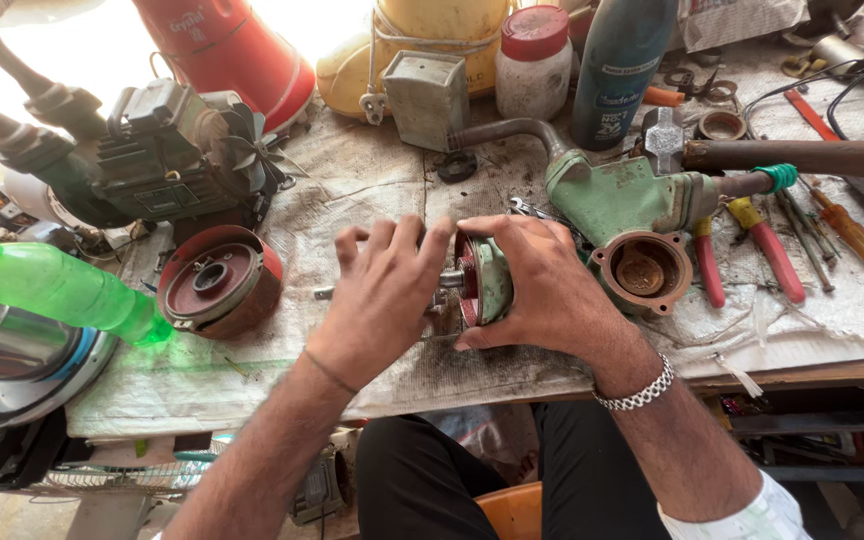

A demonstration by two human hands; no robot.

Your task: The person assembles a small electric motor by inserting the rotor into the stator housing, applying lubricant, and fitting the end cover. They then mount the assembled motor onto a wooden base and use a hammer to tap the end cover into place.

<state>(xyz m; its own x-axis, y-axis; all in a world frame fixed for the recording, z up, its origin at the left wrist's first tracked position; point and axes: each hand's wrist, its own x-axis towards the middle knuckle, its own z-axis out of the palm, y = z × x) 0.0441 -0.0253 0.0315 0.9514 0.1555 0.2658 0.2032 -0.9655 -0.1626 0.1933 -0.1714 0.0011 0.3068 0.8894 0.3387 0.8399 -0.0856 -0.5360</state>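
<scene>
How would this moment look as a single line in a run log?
left hand: on metal shaft | right hand: grips green round housing | nearby: red end cover, green pump body, green bottle

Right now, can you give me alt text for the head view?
Both hands, left hand and right hand, grip a round green and red pump part over a cluttered workbench. A red end cover lies left, a green pump body right.

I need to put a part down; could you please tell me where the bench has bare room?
Bare cloth lies along the near edge, below the red cover, and behind the hands up to the grey box. The right side is crowded with pliers and screwdrivers.
</scene>
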